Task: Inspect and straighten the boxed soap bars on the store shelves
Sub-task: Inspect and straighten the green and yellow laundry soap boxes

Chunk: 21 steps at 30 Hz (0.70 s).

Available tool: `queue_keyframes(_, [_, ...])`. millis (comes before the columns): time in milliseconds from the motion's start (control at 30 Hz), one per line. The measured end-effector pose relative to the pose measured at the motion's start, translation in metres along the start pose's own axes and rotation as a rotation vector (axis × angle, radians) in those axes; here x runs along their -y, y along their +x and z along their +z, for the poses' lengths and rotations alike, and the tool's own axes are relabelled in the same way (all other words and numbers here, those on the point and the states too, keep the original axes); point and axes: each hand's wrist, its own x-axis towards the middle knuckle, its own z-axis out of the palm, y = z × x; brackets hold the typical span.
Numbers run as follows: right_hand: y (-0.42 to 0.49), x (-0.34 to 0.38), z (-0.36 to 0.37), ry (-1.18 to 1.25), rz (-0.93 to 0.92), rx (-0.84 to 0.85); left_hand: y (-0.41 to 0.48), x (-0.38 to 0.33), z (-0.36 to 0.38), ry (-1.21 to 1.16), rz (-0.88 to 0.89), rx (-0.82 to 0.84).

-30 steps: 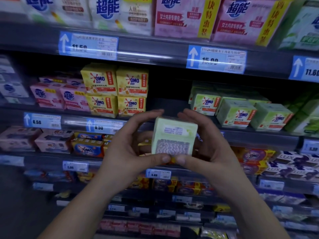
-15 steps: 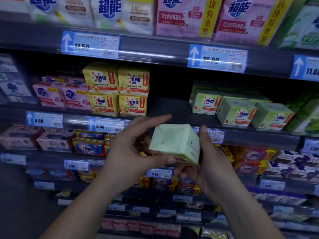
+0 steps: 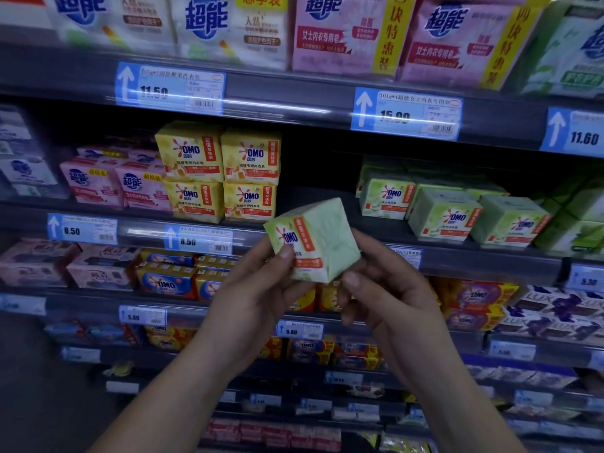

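A pale green OMO soap box [image 3: 322, 243] is held up in front of the shelves, tilted, its printed front turned toward me on the left. My left hand [image 3: 261, 289] grips its lower left side, thumb pressed on the front label. My right hand [image 3: 382, 289] holds it from the right and below, thumb at its lower right corner. More green OMO boxes [image 3: 447, 217] stand in a row on the shelf [image 3: 474, 256] to the right, some at an angle. Stacked yellow OMO boxes [image 3: 222, 171] sit on the same shelf to the left.
Pink soap packs [image 3: 111, 184] stand left of the yellow stack. Large pink and white multipacks [image 3: 343, 31] fill the top shelf. Lower shelves hold orange OMO bars [image 3: 166, 279] and purple boxes [image 3: 555, 312]. A dark gap [image 3: 313, 168] lies between the yellow and green boxes.
The green box has been turned in both hands: first its barcode back faced me, then a folded end, now the printed OMO front shows. The hands stayed at about the same spot.
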Motion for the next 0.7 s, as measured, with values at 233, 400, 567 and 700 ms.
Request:
queue_keyframes(233, [0.002, 0.008, 0.001, -0.271, -0.048, -0.04, -0.001, -0.006, 0.003, 0.33, 0.124, -0.122])
queue_keyframes(400, [0.001, 0.007, 0.005, -0.049, 0.013, -0.083, -0.003, -0.016, 0.004, 0.467, 0.199, -0.145])
queue_keyframes(567, [0.002, 0.004, 0.001, -0.076, 0.046, -0.123, 0.002, -0.01, 0.01, 0.469, 0.184, -0.178])
queue_keyframes(700, [0.003, 0.005, -0.011, -0.184, -0.004, -0.156, 0.014, -0.001, 0.014, 0.439, 0.155, -0.195])
